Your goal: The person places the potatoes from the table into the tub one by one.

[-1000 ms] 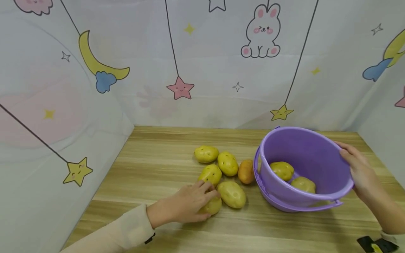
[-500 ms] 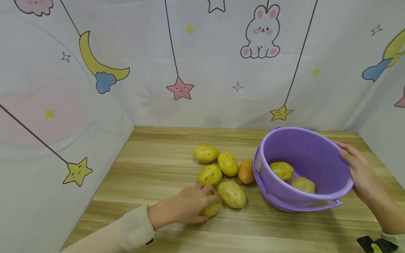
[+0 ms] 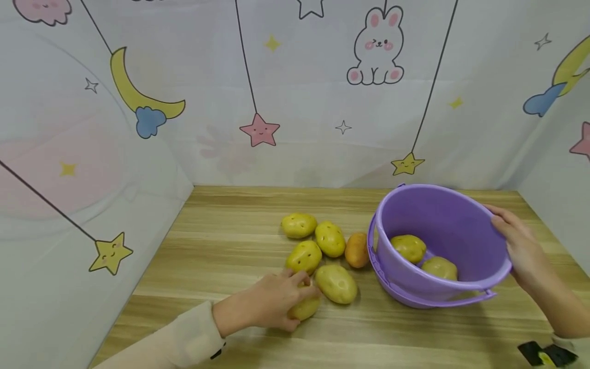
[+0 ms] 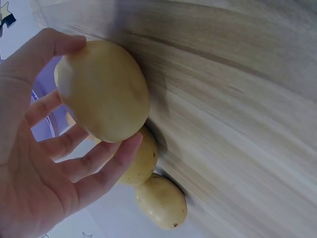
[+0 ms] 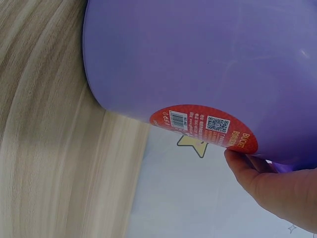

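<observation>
In the head view my left hand point(image 3: 278, 302) grips a pale yellow potato point(image 3: 305, 308) low over the table. The left wrist view shows the thumb on one side of this potato point(image 4: 104, 91) and fingertips on the other. A larger pale potato point(image 3: 336, 284) lies just to its right. At the right, a purple bucket point(image 3: 405, 282) leans leftward with its mouth toward the potatoes. My right hand point(image 3: 525, 251) holds it by the right rim. Inside are a yellow potato point(image 3: 408, 249) and a paler potato point(image 3: 439, 268).
Beyond the left hand, yellow potatoes point(image 3: 330, 239) lie in a cluster with a browner, orange potato point(image 3: 357, 250) close to the bucket. The bucket's handle point(image 3: 461, 302) hangs down along its front. A printed white cloth point(image 3: 313, 159) bounds the wooden table point(image 3: 221, 230).
My left hand and the potato under it have shifted slightly left and nearer, with the thumb further round it. The bucket and right hand stay in place.
</observation>
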`<action>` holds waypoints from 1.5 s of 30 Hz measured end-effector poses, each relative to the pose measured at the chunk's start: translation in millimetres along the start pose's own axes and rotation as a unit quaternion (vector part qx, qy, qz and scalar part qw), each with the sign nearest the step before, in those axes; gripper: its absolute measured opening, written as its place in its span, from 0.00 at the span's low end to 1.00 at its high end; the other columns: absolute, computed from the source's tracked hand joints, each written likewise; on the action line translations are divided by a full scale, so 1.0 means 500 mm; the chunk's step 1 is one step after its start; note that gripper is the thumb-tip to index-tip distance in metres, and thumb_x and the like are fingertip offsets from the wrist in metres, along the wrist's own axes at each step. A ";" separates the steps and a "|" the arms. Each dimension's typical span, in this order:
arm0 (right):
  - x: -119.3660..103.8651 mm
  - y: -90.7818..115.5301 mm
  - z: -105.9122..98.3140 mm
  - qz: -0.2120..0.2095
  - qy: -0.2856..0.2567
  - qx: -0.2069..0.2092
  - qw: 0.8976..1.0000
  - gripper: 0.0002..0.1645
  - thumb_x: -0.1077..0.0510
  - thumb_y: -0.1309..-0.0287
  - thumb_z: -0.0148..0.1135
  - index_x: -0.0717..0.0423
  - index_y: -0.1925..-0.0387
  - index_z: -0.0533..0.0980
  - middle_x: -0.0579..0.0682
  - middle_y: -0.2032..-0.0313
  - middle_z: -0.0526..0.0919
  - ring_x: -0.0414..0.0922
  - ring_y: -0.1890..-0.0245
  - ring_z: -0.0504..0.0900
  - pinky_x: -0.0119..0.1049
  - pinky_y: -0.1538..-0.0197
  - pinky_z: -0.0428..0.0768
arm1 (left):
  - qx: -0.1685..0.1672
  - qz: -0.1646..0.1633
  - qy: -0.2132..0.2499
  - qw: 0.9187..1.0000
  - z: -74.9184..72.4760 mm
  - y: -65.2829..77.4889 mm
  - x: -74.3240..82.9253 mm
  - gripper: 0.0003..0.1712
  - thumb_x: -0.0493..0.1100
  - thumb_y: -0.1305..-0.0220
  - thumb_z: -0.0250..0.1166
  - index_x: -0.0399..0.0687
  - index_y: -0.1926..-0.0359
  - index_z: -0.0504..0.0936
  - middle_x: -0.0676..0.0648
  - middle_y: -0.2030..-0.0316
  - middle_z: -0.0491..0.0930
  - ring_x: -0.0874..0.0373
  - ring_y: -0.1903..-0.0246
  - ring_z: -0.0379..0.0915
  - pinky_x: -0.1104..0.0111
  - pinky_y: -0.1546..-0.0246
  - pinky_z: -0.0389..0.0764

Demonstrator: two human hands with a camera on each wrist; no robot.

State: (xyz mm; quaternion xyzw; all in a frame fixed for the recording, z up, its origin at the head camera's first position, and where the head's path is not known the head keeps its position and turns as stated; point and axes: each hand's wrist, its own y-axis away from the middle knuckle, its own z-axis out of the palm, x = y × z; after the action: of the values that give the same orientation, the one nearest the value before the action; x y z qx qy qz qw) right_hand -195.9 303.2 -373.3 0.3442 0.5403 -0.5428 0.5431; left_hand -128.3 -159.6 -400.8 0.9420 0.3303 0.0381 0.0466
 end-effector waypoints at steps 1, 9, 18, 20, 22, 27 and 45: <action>-0.001 0.000 0.000 0.000 0.000 0.001 1.000 0.25 0.66 0.23 0.38 0.44 0.46 0.80 0.43 0.57 0.84 0.40 0.65 0.85 0.32 0.68 0.83 | 0.001 -0.001 0.001 1.000 -0.001 0.001 0.000 0.36 0.55 0.48 0.75 0.59 0.38 0.75 0.47 0.47 0.74 0.53 0.56 0.74 0.71 0.73 0.78; -0.001 0.001 0.003 -0.001 0.009 0.002 1.000 0.25 0.66 0.23 0.38 0.43 0.46 0.81 0.42 0.57 0.84 0.40 0.65 0.85 0.32 0.67 0.82 | -0.006 -0.017 0.019 1.000 -0.009 0.005 -0.001 0.34 0.56 0.46 0.74 0.61 0.38 0.75 0.47 0.46 0.73 0.54 0.55 0.73 0.71 0.73 0.77; 0.000 -0.003 0.007 -0.010 0.008 0.000 1.000 0.24 0.65 0.23 0.39 0.44 0.46 0.81 0.43 0.57 0.85 0.39 0.65 0.85 0.31 0.68 0.82 | 0.007 -0.011 0.037 0.999 -0.026 0.002 -0.004 0.35 0.55 0.47 0.73 0.57 0.37 0.76 0.45 0.45 0.75 0.53 0.55 0.74 0.70 0.68 0.78; 0.000 -0.005 0.007 -0.008 0.007 -0.002 1.000 0.24 0.65 0.23 0.39 0.44 0.46 0.81 0.43 0.57 0.85 0.40 0.65 0.85 0.31 0.67 0.82 | 0.008 -0.007 0.043 0.999 -0.034 -0.001 -0.006 0.35 0.55 0.47 0.73 0.57 0.37 0.76 0.45 0.45 0.75 0.54 0.55 0.74 0.69 0.65 0.78; 0.000 -0.007 0.008 -0.006 0.003 -0.002 1.000 0.24 0.65 0.23 0.40 0.44 0.47 0.81 0.43 0.58 0.85 0.40 0.65 0.85 0.31 0.67 0.82 | 0.012 -0.002 0.052 0.999 -0.041 -0.004 -0.008 0.35 0.54 0.47 0.73 0.57 0.37 0.76 0.45 0.45 0.75 0.53 0.54 0.73 0.68 0.62 0.79; 0.002 -0.007 0.008 -0.006 0.000 -0.003 1.000 0.23 0.65 0.23 0.40 0.44 0.47 0.81 0.43 0.58 0.85 0.39 0.65 0.85 0.31 0.67 0.82 | 0.040 0.017 0.063 0.997 -0.058 -0.010 -0.011 0.34 0.53 0.47 0.72 0.55 0.38 0.76 0.44 0.46 0.74 0.53 0.55 0.73 0.67 0.61 0.78; 0.000 -0.001 0.000 -0.004 0.006 0.002 1.000 0.23 0.64 0.23 0.40 0.43 0.47 0.81 0.42 0.58 0.85 0.38 0.65 0.85 0.30 0.67 0.82 | 0.154 0.046 0.055 0.985 -0.112 -0.034 -0.009 0.33 0.52 0.47 0.71 0.57 0.39 0.77 0.46 0.45 0.73 0.56 0.58 0.73 0.69 0.65 0.76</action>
State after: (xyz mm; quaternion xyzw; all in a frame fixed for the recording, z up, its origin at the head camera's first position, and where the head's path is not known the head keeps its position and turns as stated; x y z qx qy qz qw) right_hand -196.3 303.0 -373.1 0.3461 0.5439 -0.5440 0.5370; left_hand -148.3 -145.6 -347.4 0.9486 0.2904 0.0409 -0.1193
